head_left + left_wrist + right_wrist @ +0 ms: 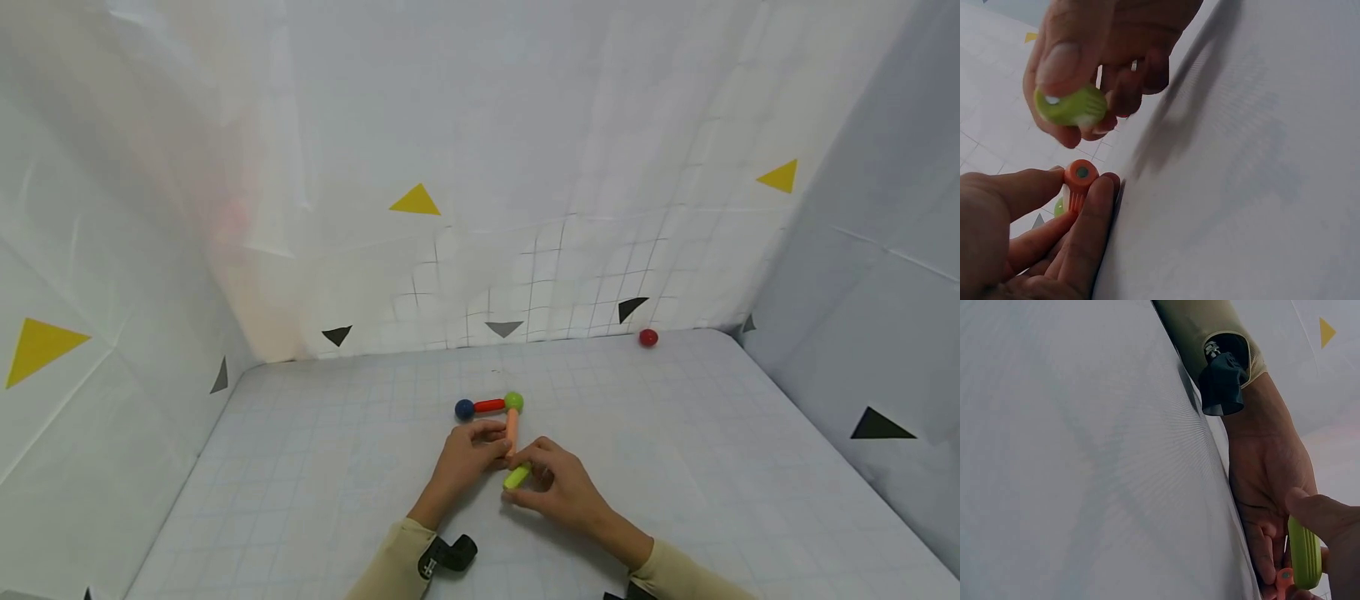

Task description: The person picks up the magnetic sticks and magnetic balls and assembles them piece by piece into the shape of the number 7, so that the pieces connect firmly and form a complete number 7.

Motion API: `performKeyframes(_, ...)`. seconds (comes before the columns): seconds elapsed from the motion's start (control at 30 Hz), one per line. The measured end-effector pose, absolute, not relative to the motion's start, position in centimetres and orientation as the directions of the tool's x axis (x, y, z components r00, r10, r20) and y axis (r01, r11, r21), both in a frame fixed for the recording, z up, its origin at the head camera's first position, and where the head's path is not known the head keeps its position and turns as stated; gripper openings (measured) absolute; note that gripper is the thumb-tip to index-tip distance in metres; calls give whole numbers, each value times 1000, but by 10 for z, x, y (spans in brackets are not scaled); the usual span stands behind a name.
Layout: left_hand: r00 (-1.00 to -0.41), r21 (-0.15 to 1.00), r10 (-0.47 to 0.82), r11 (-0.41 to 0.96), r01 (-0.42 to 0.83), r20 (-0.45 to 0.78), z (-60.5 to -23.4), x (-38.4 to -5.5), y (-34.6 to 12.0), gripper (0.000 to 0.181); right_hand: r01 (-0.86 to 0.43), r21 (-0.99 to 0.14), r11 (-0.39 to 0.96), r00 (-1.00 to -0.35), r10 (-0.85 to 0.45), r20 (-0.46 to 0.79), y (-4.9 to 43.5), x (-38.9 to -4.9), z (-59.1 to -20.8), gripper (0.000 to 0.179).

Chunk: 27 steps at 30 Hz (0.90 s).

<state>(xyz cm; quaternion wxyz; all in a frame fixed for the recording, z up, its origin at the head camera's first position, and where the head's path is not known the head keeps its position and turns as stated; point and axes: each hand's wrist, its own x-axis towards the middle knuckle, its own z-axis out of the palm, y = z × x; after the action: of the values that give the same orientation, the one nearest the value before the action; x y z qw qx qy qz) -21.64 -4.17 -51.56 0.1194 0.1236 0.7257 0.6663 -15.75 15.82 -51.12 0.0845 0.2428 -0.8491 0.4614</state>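
Observation:
My left hand [463, 463] pinches an orange magnetic rod [512, 429] between thumb and fingers. The rod's far end meets a green ball [513, 401], joined by a red rod [490, 406] to a dark blue ball [465, 409] on its left. In the left wrist view the orange rod's near end shows a grey metal disc. My right hand [558, 487] holds a ribbed yellow-green rod [517, 477] between thumb and fingers, just apart from the orange rod's near end. The right wrist view shows the yellow-green rod [1305, 553] close beside the orange rod's tip [1284, 578].
A red ball [648, 337] lies at the back right of the white, grid-lined table [315, 467]. White sheeting with yellow and black triangles walls the back and sides. A black wrist camera [450, 553] sticks out from the left sleeve.

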Motion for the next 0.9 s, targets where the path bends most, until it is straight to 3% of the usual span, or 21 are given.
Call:
performKeyframes(0.2, -936, 1000, 351, 0, -11, -10, -515, -216, -42, 37, -458, -773, 438, -882, -333, 334, 158, -156, -509, 25)
performKeyframes(0.4, -935, 1000, 355, 15, -7, -12, -515, -216, -42, 37, -427, -794, 433, -895, -328, 303, 159, -155, -507, 28)
performKeyframes(0.63, -944, 970, 328, 213, 115, 40, -515, -217, -44, 35, -529, -747, 402, -836, -395, 380, 159, -157, -510, 29)
performKeyframes(0.9, -944, 971, 328, 219, 95, 18, -515, -217, -44, 34, -533, -780, 327, -806, -476, 351, 160, -156, -507, 32)
